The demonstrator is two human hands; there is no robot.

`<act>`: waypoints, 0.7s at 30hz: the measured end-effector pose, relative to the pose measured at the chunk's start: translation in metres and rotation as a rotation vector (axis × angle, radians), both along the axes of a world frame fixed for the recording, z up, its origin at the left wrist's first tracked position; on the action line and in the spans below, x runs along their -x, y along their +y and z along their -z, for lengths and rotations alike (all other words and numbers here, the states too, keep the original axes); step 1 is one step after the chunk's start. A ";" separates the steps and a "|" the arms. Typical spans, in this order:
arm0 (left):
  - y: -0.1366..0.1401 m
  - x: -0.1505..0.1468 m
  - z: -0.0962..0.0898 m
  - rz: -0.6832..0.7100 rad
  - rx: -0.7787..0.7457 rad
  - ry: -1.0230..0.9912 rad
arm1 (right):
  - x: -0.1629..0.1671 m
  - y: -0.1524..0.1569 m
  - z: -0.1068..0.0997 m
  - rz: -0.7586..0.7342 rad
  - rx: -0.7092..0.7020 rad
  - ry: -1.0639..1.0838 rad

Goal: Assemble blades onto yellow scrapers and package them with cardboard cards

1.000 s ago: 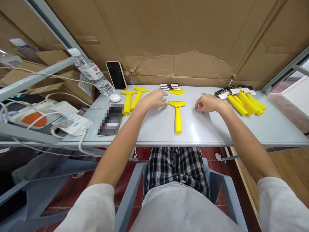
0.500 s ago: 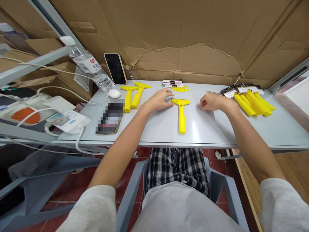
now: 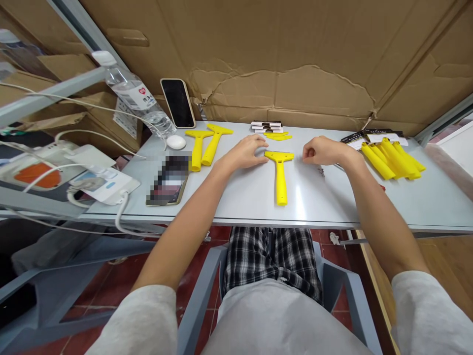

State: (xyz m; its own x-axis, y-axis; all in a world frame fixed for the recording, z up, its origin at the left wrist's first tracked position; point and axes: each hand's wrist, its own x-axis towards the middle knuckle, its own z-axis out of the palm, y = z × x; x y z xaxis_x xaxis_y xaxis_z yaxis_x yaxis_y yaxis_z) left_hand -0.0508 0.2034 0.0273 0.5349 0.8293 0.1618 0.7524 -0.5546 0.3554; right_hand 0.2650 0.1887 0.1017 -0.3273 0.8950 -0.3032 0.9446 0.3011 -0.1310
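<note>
A yellow T-shaped scraper handle (image 3: 281, 182) lies in front of me, its wide head pointing away. My left hand (image 3: 247, 152) rests at the left end of that head, fingers apart and curved, holding nothing; whether the thumb touches it I cannot tell. To the right of the head, my right hand (image 3: 320, 150) is pinched closed above the table, and whatever its fingertips hold is hidden. Small metal screws (image 3: 321, 171) lie just below this hand. A thin metal rod (image 3: 338, 167) shows partly by the right wrist.
Two more yellow scraper handles (image 3: 197, 150) lie left, near a phone (image 3: 170, 180). Small yellow pieces (image 3: 278, 136) and stacked cards (image 3: 266, 127) sit at the back. Several yellow handles (image 3: 397, 160) are piled right. A bottle (image 3: 138, 98) and power strip (image 3: 105, 182) stand left.
My right hand has shifted slightly left and up towards the scraper head, uncovering the screws more. The left hand stays put beside the scraper handle.
</note>
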 end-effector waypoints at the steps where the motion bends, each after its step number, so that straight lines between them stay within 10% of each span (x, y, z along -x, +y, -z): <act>1: 0.000 0.000 0.000 0.001 -0.002 -0.005 | 0.004 0.000 -0.003 -0.012 -0.010 0.040; 21: 0.004 0.002 0.007 0.009 -0.048 -0.042 | 0.075 0.018 0.000 -0.180 0.037 0.151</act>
